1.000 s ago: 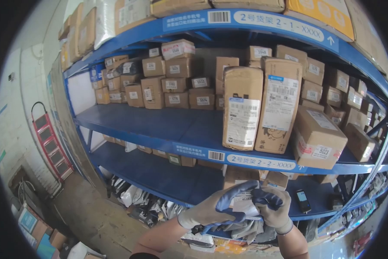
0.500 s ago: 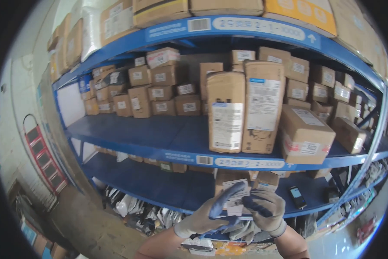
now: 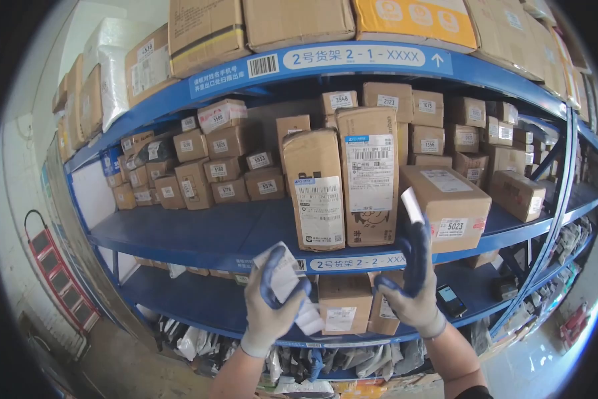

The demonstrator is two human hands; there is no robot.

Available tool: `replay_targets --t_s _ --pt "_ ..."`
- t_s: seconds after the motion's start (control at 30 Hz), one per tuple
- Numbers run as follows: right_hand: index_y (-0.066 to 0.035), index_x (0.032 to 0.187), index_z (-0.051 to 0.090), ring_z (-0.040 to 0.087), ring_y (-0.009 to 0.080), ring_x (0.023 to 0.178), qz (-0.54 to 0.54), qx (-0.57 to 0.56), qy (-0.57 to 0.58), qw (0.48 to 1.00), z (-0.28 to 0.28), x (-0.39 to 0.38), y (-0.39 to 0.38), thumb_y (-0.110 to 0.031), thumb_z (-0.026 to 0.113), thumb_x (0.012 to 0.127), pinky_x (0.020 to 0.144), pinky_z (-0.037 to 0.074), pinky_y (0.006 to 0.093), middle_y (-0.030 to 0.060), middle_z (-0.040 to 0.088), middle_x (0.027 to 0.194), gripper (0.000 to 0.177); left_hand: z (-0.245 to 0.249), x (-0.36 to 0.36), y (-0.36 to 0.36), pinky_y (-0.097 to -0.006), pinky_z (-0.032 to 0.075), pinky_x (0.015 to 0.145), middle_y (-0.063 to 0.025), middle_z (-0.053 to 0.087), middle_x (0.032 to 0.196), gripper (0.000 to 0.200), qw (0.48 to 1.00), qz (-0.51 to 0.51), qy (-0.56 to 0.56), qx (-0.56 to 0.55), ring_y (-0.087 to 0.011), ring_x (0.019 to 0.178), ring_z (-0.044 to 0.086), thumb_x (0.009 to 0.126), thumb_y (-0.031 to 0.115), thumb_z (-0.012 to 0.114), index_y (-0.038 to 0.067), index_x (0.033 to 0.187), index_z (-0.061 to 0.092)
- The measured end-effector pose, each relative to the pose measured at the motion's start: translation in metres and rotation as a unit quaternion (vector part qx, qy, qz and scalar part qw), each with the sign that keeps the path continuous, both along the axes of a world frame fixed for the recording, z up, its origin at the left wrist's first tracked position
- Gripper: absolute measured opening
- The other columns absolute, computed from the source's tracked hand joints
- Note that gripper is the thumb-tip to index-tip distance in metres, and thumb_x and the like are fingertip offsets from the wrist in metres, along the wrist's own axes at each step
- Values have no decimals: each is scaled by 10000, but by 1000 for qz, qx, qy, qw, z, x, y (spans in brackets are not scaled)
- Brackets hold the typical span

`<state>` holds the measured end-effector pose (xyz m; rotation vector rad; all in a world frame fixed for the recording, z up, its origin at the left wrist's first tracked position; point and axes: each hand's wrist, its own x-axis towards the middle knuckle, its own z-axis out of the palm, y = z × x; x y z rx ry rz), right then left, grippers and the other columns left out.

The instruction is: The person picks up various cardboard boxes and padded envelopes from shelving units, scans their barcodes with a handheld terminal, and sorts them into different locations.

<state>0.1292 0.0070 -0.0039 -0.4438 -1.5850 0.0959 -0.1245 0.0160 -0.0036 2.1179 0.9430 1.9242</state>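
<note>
Both my hands wear grey work gloves with blue-coated fingers and palms. My left hand [image 3: 276,302] grips a strip of white labels [image 3: 285,281] between thumb and fingers, its tail hanging down to the right. My right hand [image 3: 415,296] is raised with fingers stretched upward and the thumb apart. One small white label [image 3: 411,205] sits at its fingertips, seen nearly edge-on. Those fingertips overlap the left edge of a cardboard box labelled 5023 [image 3: 455,203]. Two tall cartons, one on the left [image 3: 314,159] and one on the right [image 3: 373,123], stand beside that box on the middle shelf.
The blue shelf rack [image 3: 172,229] holds rows of numbered small boxes [image 3: 222,191] and big cartons [image 3: 299,23] on top. On the lower shelf stand a carton [image 3: 345,292] and a phone-like device [image 3: 450,300]. Bagged parcels [image 3: 372,356] lie below. A red ladder [image 3: 56,269] leans at left.
My hands were close together before the lower shelf and have moved apart. The right rose toward the middle shelf with a label at its fingertips; the left moved left with the strip.
</note>
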Motion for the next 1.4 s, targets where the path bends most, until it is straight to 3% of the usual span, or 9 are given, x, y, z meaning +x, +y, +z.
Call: replay_targets --t_s 0.13,0.2,0.3,0.37,0.5,0.7,0.9,1.2,1.4 --pt "3 1531 117 210 382 1470 -186 35 -81 979 15 4 34 -198 749 841 1189 219 502 236 226 1571 957 31 -4 26 -438 473 1013 -153 612 1280 568 996 79 11 43 -318 1181 581 782 154 811 36 1288 579" --pt "-54 1541 104 243 390 1455 -175 -22 -53 983 27 1 43 -210 711 855 1161 284 519 221 244 1557 928 45 -5 39 -436 483 1007 -146 618 1280 626 997 71 13 -37 -316 1194 572 782 238 823 60 1319 556" --pt "-123 1552 8 229 368 1461 -101 -95 2 990 44 2 52 -306 677 900 1167 279 514 191 198 1573 952 66 -4 54 -446 458 1049 -148 526 1357 732 985 74 82 -136 -317 1250 532 787 441 791 80 1356 505" --pt "-106 1528 118 298 355 1430 10 -203 38 978 57 7 55 -196 671 899 1164 309 499 196 300 1536 843 81 1 54 -496 399 1092 -167 462 1436 775 964 37 86 -251 -341 1322 465 790 507 761 114 1390 466" --pt "-158 1536 110 323 368 1422 107 -288 22 951 75 16 54 -195 645 922 1130 369 504 191 313 1545 815 83 -4 81 -504 362 1122 -176 502 1431 849 937 -94 24 -335 -347 1341 466 765 501 792 96 1416 428" --pt "-194 1552 23 392 349 1379 135 -334 22 933 78 26 71 -241 712 880 1096 426 471 184 334 1533 963 80 -5 100 -517 392 1101 -169 570 1365 673 916 -220 -32 -335 -348 1315 501 821 370 776 116 1367 473" --pt "-177 1523 173 418 356 1358 166 -330 41 928 77 24 82 -320 766 800 1103 411 478 183 389 1502 947 77 -3 105 -516 405 1090 -170 521 1407 665 886 -285 -38 -364 -338 1344 468 819 240 800 121 1372 450" --pt "-207 1499 130 412 345 1364 213 -209 5 954 75 21 78 -289 778 829 1060 451 509 180 380 1493 936 71 -2 120 -546 450 1044 -165 553 1376 674 870 -343 -51 -349 -351 1304 499 761 289 833 155 1338 510" --pt "-164 1436 254 544 286 1236 189 -288 66 936 93 16 50 -324 744 861 986 533 451 160 480 1399 772 82 -10 95 -561 382 1087 -140 546 1407 700 923 -237 -9 -303 -348 1331 484 778 531 746 186 1354 545"
